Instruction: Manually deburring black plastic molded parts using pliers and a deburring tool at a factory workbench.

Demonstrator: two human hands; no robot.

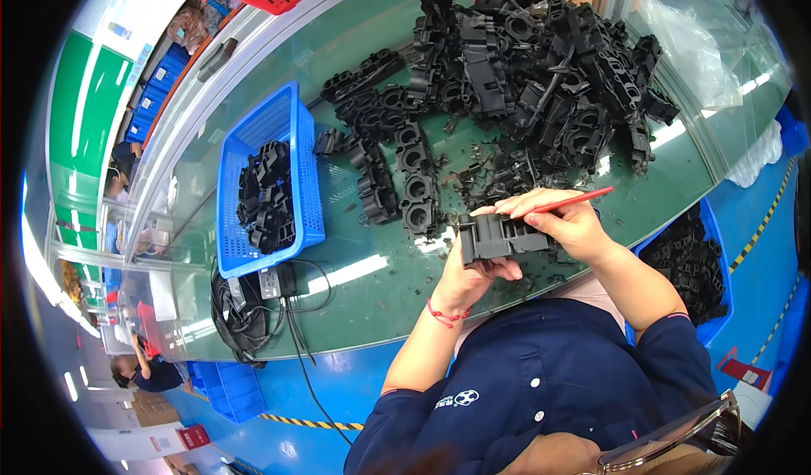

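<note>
While the left hand (467,282) grips a black ribbed plastic block (498,240) at three o'clock from view centre, the right hand (576,225) holds a slim red rod-shaped tool (583,198); a blue perforated plastic basket (309,200) stands at nine o'clock.

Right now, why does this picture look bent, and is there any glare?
Head view: fisheye distortion bows straight edges toward the dark border; head view: white glare streaks the green table near the blue basket; head view: held black part looks fairly sharp.
</note>
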